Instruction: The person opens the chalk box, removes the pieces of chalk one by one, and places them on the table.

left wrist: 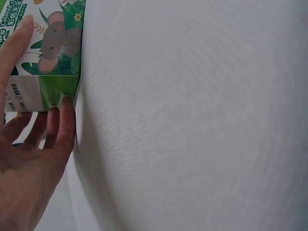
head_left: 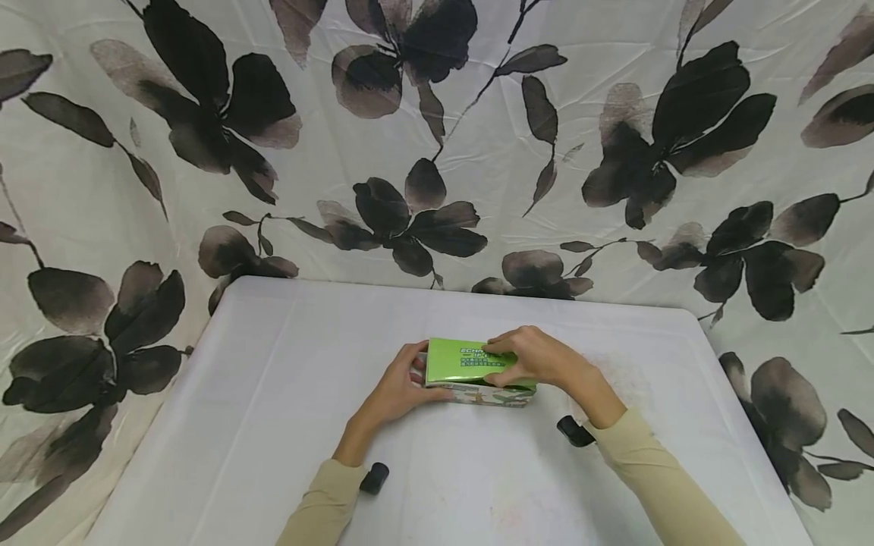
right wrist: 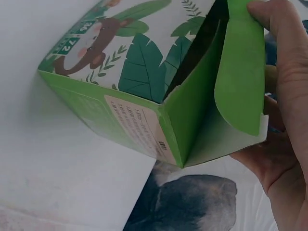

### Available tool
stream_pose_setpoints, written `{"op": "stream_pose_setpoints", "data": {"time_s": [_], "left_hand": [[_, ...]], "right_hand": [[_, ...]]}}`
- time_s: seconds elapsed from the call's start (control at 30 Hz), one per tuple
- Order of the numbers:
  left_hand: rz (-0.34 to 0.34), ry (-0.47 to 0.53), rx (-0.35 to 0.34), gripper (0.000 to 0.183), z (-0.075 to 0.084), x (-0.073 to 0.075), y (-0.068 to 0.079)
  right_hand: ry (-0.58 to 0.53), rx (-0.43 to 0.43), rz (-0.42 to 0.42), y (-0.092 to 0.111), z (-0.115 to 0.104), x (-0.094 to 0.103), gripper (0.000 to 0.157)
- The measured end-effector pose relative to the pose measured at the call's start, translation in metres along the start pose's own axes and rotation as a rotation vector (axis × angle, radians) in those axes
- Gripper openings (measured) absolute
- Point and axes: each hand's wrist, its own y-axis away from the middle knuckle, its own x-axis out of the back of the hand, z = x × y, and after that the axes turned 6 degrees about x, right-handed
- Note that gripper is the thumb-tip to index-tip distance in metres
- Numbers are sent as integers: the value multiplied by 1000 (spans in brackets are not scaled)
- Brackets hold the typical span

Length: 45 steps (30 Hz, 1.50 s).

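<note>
A cardboard box (head_left: 488,395) with a bright green lid (head_left: 454,364) lies on the table between both hands. Cartoon animals and leaves cover its white side, an elephant (left wrist: 60,42) among them in the left wrist view. My left hand (head_left: 398,388) holds the box's left end, thumb along the front side and fingers against the end face. With thumb at the front edge and fingers over the top, my right hand (head_left: 536,359) grips the lid. In the right wrist view the lid's green flap (right wrist: 240,72) stands partly raised, leaving a dark gap; the contents are hidden.
A white cloth covers the table (head_left: 287,409). Behind it hangs a floral curtain (head_left: 505,167). Black wrist devices (head_left: 374,478) sit beside both forearms. Faint reddish stains (head_left: 507,517) mark the cloth near the front.
</note>
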Motion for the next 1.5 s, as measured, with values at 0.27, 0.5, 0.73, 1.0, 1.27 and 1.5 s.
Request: {"op": "stream_pose_setpoints", "data": {"time_s": [0.27,0.5,0.73,1.0,1.27,1.5], "left_hand": [[-3,25,-21,101,2,-1,-1],[3,32,2,101,1,0,0],[-8,41,8,103,-1,1,0],[-21,33,12,104,-2,1,-2],[-20,51,-9,101,-3,0,2],[-21,56,-39,98,-7,1,1]], "right_hand": [[-141,-41,-4,2,7,6,45],[-258,-86,65,12,12,0,50],[-450,-186,311,42,30,-17,27],[-662,-151,466,66,44,-34,29],[-717,-159,545,68,44,-42,24],[-767,-348,656,60,41,-49,22]]}}
